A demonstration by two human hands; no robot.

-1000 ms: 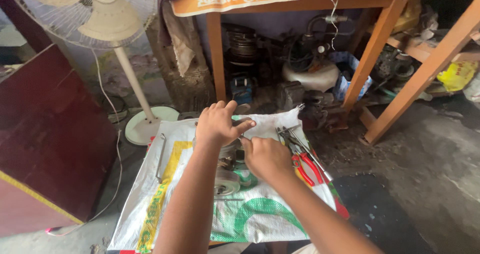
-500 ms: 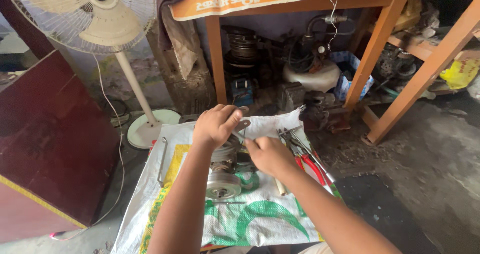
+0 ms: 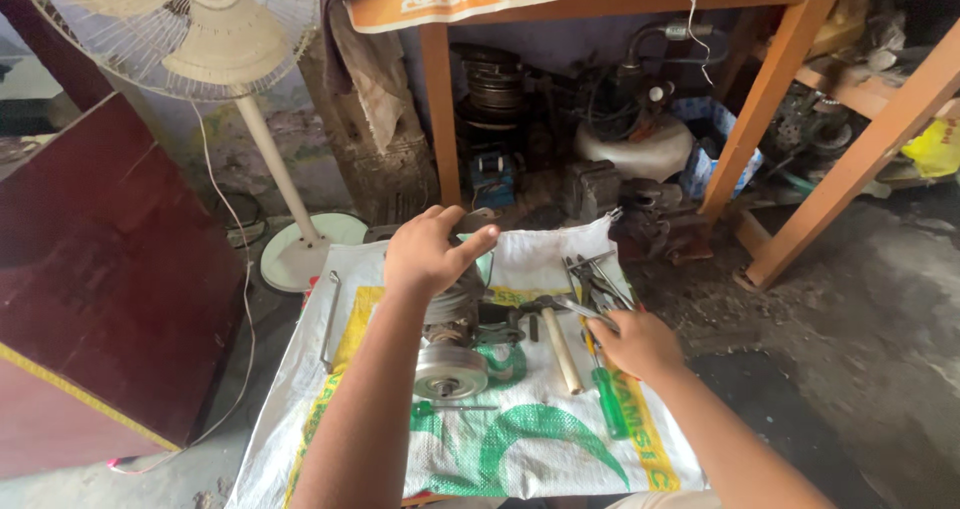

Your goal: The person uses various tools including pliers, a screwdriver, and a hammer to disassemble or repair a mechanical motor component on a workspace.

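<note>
A cluttered workshop floor, with a woven plastic sack (image 3: 560, 449) spread flat on it as a work mat, so parts and tools stay off the dirt. Behind it stand a wooden table (image 3: 770, 89) with engine parts heaped underneath and a pedestal fan (image 3: 215, 39) at the far left.

Near the sack's far edge a grey metal motor assembly (image 3: 455, 354) stands on end, its round pulley face toward the camera. The left hand (image 3: 432, 251) cups over its top, fingers curled on the housing, apparently to steady it.

The right hand (image 3: 632, 341) rests toward the sack's right edge, fingers closing narrowly on a plier-like metal tool (image 3: 575, 309); whether it is lifted I cannot tell. Beside it lie a wooden-handled hammer (image 3: 560, 349), a green-handled screwdriver (image 3: 608, 399) and more pliers (image 3: 595, 277), laid within easy reach. A thin metal rod (image 3: 330, 319) lies along the left edge.
</note>
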